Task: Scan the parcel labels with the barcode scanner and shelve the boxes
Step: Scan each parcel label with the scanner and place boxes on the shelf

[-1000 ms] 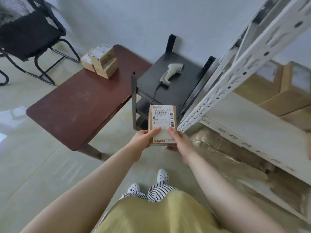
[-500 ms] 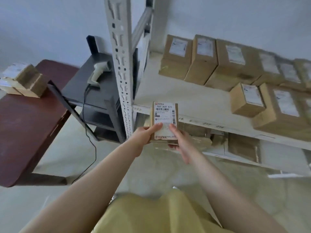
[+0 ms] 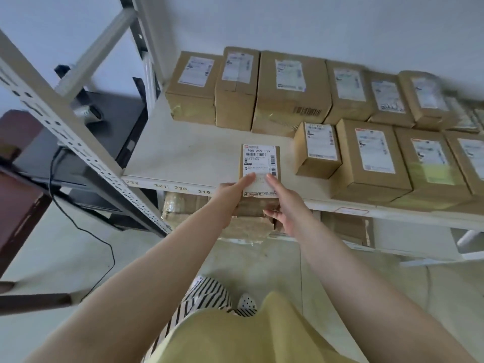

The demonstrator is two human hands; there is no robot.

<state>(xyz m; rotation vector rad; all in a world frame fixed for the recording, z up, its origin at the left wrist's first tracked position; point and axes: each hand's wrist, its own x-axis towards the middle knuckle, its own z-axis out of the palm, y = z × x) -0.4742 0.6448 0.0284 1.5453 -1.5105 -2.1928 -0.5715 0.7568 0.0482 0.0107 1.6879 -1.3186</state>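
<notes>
A small brown parcel [image 3: 259,163] with a white label reading 900 A09 072 is held over the front edge of the white shelf [image 3: 188,158]. My left hand [image 3: 231,195] grips its left side, thumb on the label. My right hand [image 3: 281,203] grips the right side, thumb on the label and fingers under the box. The barcode scanner [image 3: 87,112] lies on the black stand at the left, mostly hidden behind the shelf post.
Several labelled cardboard boxes [image 3: 290,93] fill the back and right of the shelf; a small one [image 3: 318,150] stands just right of the held parcel. A perforated white post [image 3: 68,127] crosses the left. More boxes [image 3: 248,226] sit on the lower shelf. A brown table [image 3: 15,205] is at far left.
The view swung from the table and scanner to the shelf. Both hands carried the parcel forward and up until it reached the shelf's front edge.
</notes>
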